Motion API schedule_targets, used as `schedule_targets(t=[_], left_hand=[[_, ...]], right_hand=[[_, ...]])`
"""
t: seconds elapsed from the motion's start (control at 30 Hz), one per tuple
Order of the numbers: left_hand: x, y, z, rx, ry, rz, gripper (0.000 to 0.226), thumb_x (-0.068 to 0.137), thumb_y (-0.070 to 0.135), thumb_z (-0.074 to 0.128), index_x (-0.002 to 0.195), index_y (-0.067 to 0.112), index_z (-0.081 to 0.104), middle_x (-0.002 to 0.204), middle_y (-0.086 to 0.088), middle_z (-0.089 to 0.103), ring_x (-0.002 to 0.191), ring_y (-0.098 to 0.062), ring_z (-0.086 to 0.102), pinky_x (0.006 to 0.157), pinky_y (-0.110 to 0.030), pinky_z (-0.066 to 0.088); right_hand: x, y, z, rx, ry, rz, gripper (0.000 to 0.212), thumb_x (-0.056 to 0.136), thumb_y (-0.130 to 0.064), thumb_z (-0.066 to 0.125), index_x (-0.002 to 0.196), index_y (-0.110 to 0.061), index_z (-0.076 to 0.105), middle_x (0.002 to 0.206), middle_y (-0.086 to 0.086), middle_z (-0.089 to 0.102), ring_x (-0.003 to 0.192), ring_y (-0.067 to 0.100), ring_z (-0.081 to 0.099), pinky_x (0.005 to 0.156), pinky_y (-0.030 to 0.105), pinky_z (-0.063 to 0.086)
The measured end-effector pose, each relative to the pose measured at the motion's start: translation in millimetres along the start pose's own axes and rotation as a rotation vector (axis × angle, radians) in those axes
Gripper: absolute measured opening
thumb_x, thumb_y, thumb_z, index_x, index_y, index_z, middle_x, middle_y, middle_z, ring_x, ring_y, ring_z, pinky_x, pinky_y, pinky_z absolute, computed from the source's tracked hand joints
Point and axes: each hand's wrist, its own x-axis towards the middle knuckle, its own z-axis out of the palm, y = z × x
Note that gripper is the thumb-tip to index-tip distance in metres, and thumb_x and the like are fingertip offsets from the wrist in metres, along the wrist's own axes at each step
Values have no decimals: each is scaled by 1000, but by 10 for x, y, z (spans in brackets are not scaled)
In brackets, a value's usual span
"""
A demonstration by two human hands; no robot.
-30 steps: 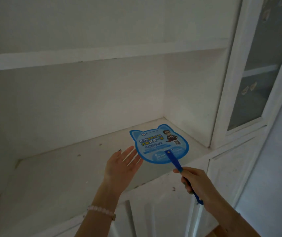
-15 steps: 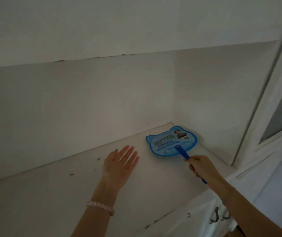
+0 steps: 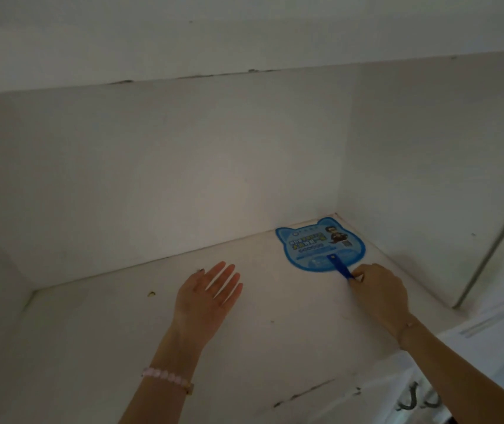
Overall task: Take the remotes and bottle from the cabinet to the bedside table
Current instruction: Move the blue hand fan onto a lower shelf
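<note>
A blue cat-shaped hand fan (image 3: pixel 320 245) lies flat in the back right corner of the white cabinet shelf (image 3: pixel 97 341). My right hand (image 3: pixel 379 290) is closed around the fan's dark blue handle. My left hand (image 3: pixel 209 293) hovers palm down over the middle of the shelf, fingers spread, holding nothing. A pink bead bracelet (image 3: pixel 168 377) sits on my left wrist. No remotes and no bottle are in view.
The shelf is boxed in by a white back wall (image 3: pixel 165 166), a right side wall (image 3: pixel 421 179) and a shelf board above (image 3: pixel 183 35). A small brown speck (image 3: pixel 152 293) lies near the back. Cabinet door handles (image 3: pixel 418 399) show at the lower right.
My right hand has carried the fan deeper into the shelf and laid it down in the back right corner. My left hand has stayed open over the shelf's middle.
</note>
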Motion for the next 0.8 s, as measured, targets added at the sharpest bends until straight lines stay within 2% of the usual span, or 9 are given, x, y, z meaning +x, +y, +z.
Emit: schedule_targets(t=[0.13,0.23,0.33,0.43,0.53,0.6,0.7,0.8], left_hand=[[-95,-35,11,8,18,25,36,96,22,36,107,-1,61,97,-17,71,103,-33,60,73,-49,53],[-190,-39,14,100,10,87,35,96,22,35,108,1,60,106,-17,67,103,-33,60,80,-44,54],[-301,-41,64,348,20,262,33,98,20,33,112,3,57,112,-16,62,103,-32,58,92,-44,47],[-432,-68,177,645,76,433,27,100,16,33,111,8,57,108,-11,63,101,-28,59,89,-38,47],[-561,-120,253,931,116,561,25,99,10,37,102,21,59,104,-4,63,101,-25,59,83,-34,46],[-672,-164,271,1064,125,610,27,98,10,39,100,29,58,104,-1,64,99,-22,60,81,-32,44],[-908,-226,279,1298,197,730,23,97,15,44,110,28,58,109,0,65,96,-16,60,75,-23,44],[-1167,-309,305,1594,279,866,30,96,23,45,125,25,53,119,3,62,106,-15,58,85,-29,45]], right_hand=[[-14,-5,4,-12,20,-7,18,86,-29,53,94,-20,66,89,2,60,82,23,59,67,33,49],[-62,-11,-48,-26,52,-50,25,88,-31,53,105,-16,63,96,5,60,89,25,56,68,34,49],[-151,-68,-151,-17,177,-162,28,82,-25,63,105,-8,63,96,13,63,89,32,56,64,37,50],[-278,-160,-270,-1,324,-332,28,72,-15,72,95,-2,63,88,17,64,80,37,59,60,37,52],[-427,-225,-436,6,375,-439,35,78,-28,48,97,-2,62,90,16,65,81,36,59,64,38,53],[-534,-254,-548,47,342,-467,41,78,-31,44,102,-2,61,96,16,66,86,36,60,67,39,54],[-703,-282,-701,64,325,-524,48,79,-35,39,107,-2,61,103,15,66,93,33,61,72,39,54],[-860,-279,-846,68,312,-578,51,79,-37,38,109,-2,59,106,14,65,97,32,61,77,39,53]])
